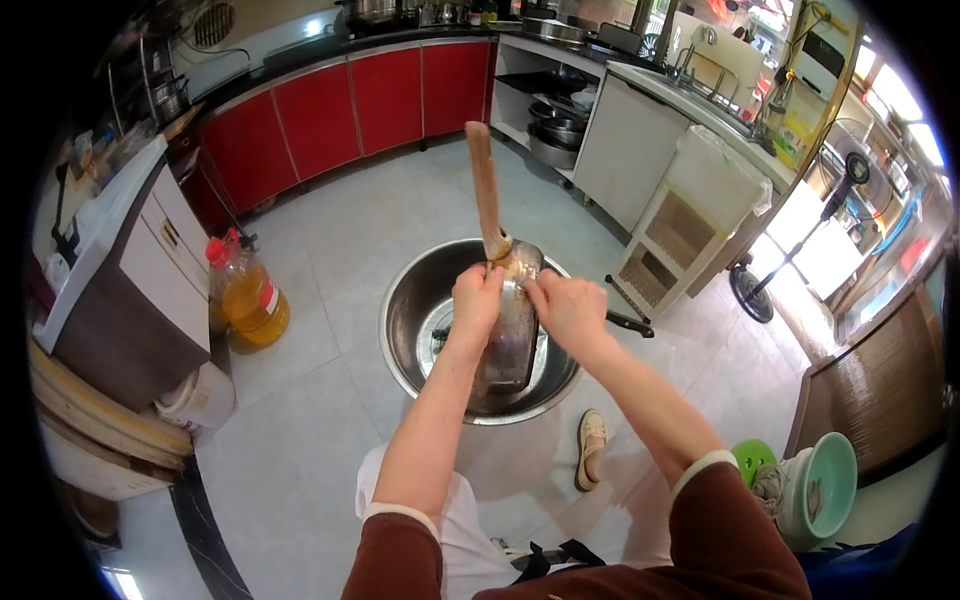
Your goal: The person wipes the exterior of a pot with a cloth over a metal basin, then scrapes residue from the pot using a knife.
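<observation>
A large steel basin (405,345) stands on the tiled floor in front of me. Across it lies a dark, glossy flat piece (507,345), which I cannot identify. A wooden handle (484,185) rises from its far end. My left hand (477,300) is closed at the left side of the piece, near the handle's base. On the right side my right hand (568,308) is closed, its fingertips pinching at the piece's upper edge. What lies between the fingers is too small to tell. A black knife handle (630,324) sticks out past the basin's right rim.
An oil jug (255,305) stands on the left floor beside a cabinet (165,270). Red cabinets (320,115) line the back. A white rack (680,225) and a fan (752,292) stand right. A green bucket (835,480) is at lower right.
</observation>
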`<state>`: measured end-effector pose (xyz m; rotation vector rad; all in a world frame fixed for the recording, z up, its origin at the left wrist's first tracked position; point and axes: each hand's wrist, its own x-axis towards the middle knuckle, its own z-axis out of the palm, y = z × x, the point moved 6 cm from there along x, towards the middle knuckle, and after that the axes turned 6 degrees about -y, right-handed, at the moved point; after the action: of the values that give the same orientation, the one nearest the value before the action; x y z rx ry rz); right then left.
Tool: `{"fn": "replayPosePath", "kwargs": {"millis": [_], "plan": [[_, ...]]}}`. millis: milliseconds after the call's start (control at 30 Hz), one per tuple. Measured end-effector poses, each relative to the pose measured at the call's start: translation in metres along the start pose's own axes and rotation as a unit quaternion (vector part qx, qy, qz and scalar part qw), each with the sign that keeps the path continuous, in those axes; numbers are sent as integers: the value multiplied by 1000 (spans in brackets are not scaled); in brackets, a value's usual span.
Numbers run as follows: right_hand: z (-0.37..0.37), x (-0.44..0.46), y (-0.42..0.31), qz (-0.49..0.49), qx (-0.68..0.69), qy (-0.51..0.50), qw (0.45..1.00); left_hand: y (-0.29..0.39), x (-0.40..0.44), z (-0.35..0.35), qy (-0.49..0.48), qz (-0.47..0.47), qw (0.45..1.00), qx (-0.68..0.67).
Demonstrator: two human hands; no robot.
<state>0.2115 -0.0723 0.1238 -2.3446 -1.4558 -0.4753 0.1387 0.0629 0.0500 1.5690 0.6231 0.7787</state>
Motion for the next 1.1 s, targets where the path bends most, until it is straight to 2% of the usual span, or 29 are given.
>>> {"fn": "replayPosePath", "kwargs": {"millis": [33,67,133,333,500,633,767,1100], "plan": [[2,-3,-2,2,-1,0,1000,-3,3,-2,19,-5,1000,10],[5,-7,-8,-25,19,10,999,-7,5,-2,17,-3,998,-52],[5,-4,-10,-51,42,24,998,-5,4,-7,8,-17,996,-90],[10,40,11,-3,24,4,1000,2,-4,-10,-30,-24,998,-53],[6,19,5,-37,40,-5,999,4,-5,-9,-38,-26,996,-82],[7,44,14,-18,37,3,999,1,-2,-7,-35,-19,997,-69],[2,29,8,-24,46,-15,999,6,-7,-7,-39,-19,996,-77],[7,41,23,29,36,-37,998,13,-11,0,-42,-8,999,-34]]}}
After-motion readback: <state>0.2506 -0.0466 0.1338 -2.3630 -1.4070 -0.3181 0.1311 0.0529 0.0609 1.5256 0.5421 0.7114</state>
